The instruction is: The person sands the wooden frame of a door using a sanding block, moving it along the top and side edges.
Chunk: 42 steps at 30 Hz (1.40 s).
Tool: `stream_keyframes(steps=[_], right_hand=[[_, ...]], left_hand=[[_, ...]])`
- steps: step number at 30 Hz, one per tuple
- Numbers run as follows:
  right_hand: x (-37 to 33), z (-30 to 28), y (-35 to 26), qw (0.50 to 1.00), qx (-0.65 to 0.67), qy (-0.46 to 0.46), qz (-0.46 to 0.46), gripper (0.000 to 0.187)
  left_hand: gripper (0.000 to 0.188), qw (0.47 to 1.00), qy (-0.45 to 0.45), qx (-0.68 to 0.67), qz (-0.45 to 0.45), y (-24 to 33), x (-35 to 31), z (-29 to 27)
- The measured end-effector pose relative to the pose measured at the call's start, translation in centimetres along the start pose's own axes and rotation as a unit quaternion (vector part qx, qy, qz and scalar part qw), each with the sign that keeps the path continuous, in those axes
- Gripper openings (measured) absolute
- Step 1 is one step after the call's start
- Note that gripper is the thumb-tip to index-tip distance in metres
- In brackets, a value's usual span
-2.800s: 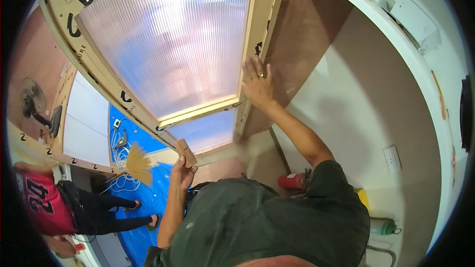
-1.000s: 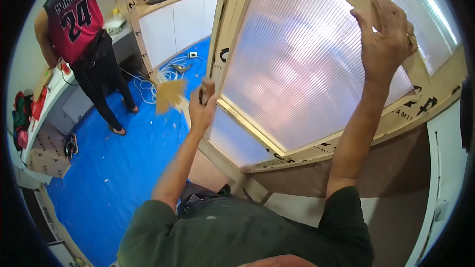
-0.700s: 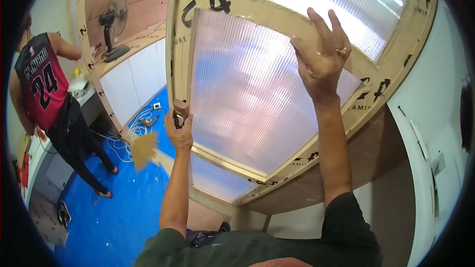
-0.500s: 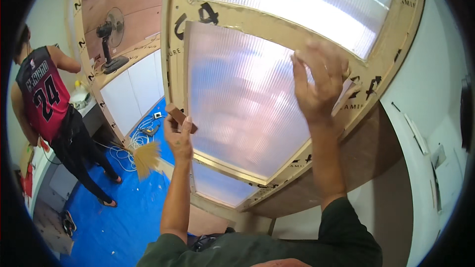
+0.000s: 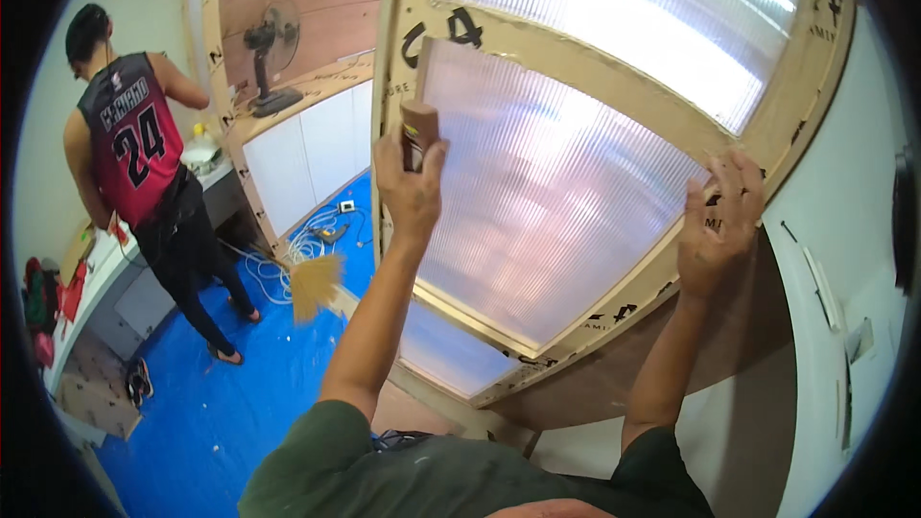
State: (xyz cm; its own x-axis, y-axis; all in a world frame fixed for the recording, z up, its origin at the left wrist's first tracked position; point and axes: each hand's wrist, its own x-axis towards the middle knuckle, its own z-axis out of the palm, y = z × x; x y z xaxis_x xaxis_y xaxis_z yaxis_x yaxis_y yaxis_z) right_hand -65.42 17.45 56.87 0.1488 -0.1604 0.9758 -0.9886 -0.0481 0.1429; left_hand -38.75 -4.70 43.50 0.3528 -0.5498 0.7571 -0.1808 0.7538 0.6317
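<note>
A door-like panel with a tan frame (image 5: pixel 614 65) fills the middle of the view. Ribbed, see-through sheets (image 5: pixel 547 201) sit in the frame's openings. My left hand (image 5: pixel 411 187) is wrapped round a small brown block (image 5: pixel 420 127) with a yellow-green mark, held upright by the left edge of the middle sheet. At that sheet's upper right corner, my right hand (image 5: pixel 721 216) lies against the frame with its fingers spread. Nothing shows in the right hand.
At the left, a person in a red and black jersey (image 5: pixel 144 134) stands by a white counter (image 5: pixel 101 278). An electric fan (image 5: pixel 271 58) stands on a wooden ledge. White cables (image 5: pixel 307 245) and a straw broom (image 5: pixel 315 286) are near the blue floor sheet (image 5: pixel 240 412).
My left hand has risen with the brown block along the sheet's left edge, turning it upright. My right hand has moved down and right onto the frame. The view has shifted left.
</note>
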Motion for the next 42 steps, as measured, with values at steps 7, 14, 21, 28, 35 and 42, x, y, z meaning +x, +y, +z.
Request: stream_keyframes(steps=[7,14,21,28,35,42], right_hand=[[2.7,2.1,0.4,0.998,-0.047,-0.024,-0.039,0.057],[4.5,3.9,1.3,0.992,-0.076,-0.05,-0.088,0.06],[5.2,5.3,0.9,0.99,-0.049,-0.055,-0.12,0.055],[5.0,5.4,0.7,0.991,-0.044,-0.059,-0.114,0.059],[4.7,5.3,1.1,0.99,-0.068,-0.069,-0.106,0.057],[4.4,5.6,1.3,0.994,-0.017,-0.058,-0.092,0.057]], left_hand=[[0.068,0.986,0.109,0.106,0.069,-7.9,0.5,0.4],[0.073,0.99,0.044,0.118,0.06,-9.3,-1.5,-1.3],[0.076,0.991,0.062,0.097,0.07,-10.0,-2.0,-0.6],[0.077,0.991,0.071,0.07,0.09,-10.5,-1.2,0.2],[0.077,0.988,0.068,0.057,0.122,-8.6,1.8,0.6],[0.08,0.978,0.084,0.08,0.175,-6.5,5.5,1.2]])
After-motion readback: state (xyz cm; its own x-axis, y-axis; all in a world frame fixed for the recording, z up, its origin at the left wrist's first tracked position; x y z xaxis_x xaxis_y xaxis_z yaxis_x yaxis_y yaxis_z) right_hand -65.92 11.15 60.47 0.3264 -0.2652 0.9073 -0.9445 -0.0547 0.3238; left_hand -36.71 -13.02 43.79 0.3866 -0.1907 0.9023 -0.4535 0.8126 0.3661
